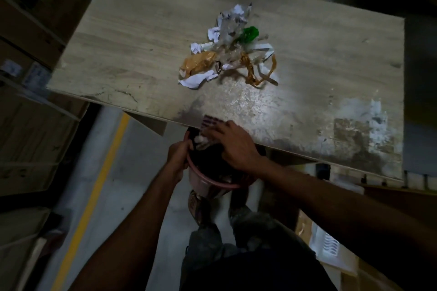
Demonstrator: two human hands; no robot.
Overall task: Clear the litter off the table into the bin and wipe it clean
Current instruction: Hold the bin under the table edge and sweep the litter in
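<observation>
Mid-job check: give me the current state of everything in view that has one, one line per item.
Litter pile: heaped mid-table, not yet binned.
Pink bin: held against the table's near edge, below the top, partly filled.
Left hand: gripping the bin's rim.
Right hand: over the bin's mouth, pushing scraps off the edge.
Purple wrapper: at the table's edge, under the right fingertips.
Table: stained and smeared, not wiped.

One table [132, 49], one bin [201, 181], two hands [236, 146].
</observation>
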